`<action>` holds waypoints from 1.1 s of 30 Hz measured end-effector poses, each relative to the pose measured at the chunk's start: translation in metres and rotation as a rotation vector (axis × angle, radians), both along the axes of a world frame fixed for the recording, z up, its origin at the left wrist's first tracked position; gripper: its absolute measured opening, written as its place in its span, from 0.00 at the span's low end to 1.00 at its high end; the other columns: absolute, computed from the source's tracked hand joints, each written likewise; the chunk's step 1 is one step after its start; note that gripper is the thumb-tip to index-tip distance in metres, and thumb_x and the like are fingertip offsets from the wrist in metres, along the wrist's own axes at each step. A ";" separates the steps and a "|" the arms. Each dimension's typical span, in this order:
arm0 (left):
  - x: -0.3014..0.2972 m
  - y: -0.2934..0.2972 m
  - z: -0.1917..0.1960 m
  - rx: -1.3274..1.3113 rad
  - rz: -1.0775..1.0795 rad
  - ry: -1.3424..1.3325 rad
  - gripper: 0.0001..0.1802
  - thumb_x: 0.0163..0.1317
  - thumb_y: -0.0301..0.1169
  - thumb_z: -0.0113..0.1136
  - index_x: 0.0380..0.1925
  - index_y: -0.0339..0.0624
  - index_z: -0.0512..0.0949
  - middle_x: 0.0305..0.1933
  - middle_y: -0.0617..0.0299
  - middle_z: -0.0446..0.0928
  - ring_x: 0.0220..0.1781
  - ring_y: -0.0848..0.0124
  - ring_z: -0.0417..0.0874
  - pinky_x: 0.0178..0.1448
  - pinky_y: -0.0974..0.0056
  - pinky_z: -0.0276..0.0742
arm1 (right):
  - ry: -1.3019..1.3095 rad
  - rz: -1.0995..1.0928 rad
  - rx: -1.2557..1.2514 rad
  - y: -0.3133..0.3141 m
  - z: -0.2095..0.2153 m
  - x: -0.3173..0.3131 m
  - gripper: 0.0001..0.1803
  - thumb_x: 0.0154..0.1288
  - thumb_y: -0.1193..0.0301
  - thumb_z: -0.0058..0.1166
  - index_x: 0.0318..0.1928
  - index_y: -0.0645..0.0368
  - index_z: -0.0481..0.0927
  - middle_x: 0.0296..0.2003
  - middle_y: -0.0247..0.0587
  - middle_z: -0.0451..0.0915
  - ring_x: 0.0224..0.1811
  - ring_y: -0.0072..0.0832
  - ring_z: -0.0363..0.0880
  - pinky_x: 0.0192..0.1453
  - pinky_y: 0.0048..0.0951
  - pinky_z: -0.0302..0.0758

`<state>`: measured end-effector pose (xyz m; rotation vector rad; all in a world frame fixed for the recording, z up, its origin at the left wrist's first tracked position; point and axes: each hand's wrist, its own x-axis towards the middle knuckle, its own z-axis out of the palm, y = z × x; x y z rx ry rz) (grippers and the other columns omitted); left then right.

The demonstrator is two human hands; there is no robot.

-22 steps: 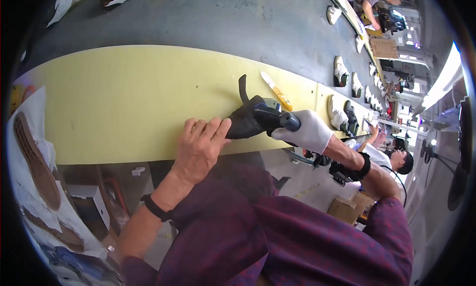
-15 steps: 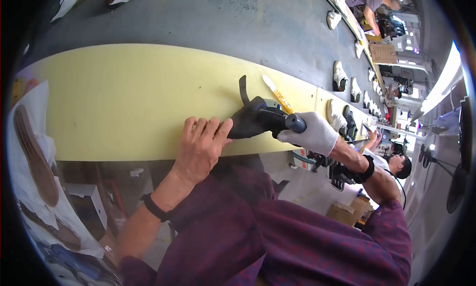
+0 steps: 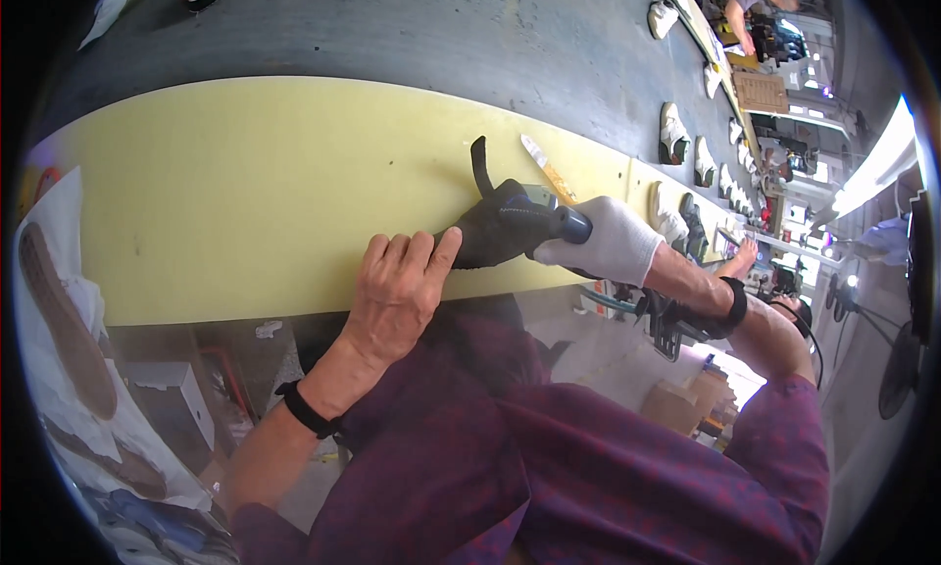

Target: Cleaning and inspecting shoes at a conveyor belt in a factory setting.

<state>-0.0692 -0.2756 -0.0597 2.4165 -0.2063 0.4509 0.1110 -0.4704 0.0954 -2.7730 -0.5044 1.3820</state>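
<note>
A black shoe upper (image 3: 493,234) lies across the near edge of the pale yellow board, its dark strap or tongue (image 3: 480,165) sticking up and away from me. My bare left hand (image 3: 400,295) is closed on its left end, fingers over the top. On the other end, my right hand (image 3: 615,240), in a white glove, is closed round a tool with a dark cylindrical end (image 3: 572,224), which rests close against the shoe. How the rest of that tool looks is hidden by the glove. A flat white-and-yellow stick (image 3: 549,168) lies just beyond.
The yellow board (image 3: 225,193) borders a dark conveyor belt (image 3: 392,36) carrying several shoes. A white shoe (image 3: 667,212) and a dark shoe (image 3: 692,224) stand to the right. Brown insoles (image 3: 64,320) on white paper are at left. Other people work at far right.
The dark cylindrical tool end has shifted slightly left and up with my right hand. My left hand keeps its hold on the shoe. Shoes on the belt have moved a little.
</note>
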 end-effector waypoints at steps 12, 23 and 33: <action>-0.010 0.004 0.009 0.041 0.006 0.058 0.24 0.63 0.26 0.69 0.60 0.36 0.82 0.36 0.58 0.74 0.33 0.63 0.77 0.43 0.57 0.69 | 0.033 -0.186 0.165 -0.013 0.005 -0.011 0.25 0.61 0.48 0.73 0.34 0.62 0.89 0.20 0.33 0.82 0.22 0.22 0.80 0.31 0.31 0.77; -0.024 0.015 0.030 -0.147 0.098 0.122 0.23 0.63 0.25 0.70 0.60 0.37 0.81 0.47 0.57 0.79 0.44 0.57 0.79 0.53 0.53 0.74 | 0.043 -0.181 0.073 -0.004 -0.011 0.001 0.26 0.62 0.48 0.73 0.32 0.64 0.89 0.22 0.38 0.82 0.25 0.22 0.80 0.34 0.32 0.78; -0.024 0.016 0.040 -0.166 0.181 0.090 0.19 0.66 0.25 0.67 0.57 0.40 0.82 0.50 0.55 0.80 0.47 0.53 0.79 0.53 0.51 0.75 | 0.045 -0.235 0.112 -0.005 -0.006 -0.002 0.25 0.62 0.49 0.73 0.35 0.62 0.90 0.23 0.40 0.83 0.27 0.23 0.80 0.37 0.33 0.79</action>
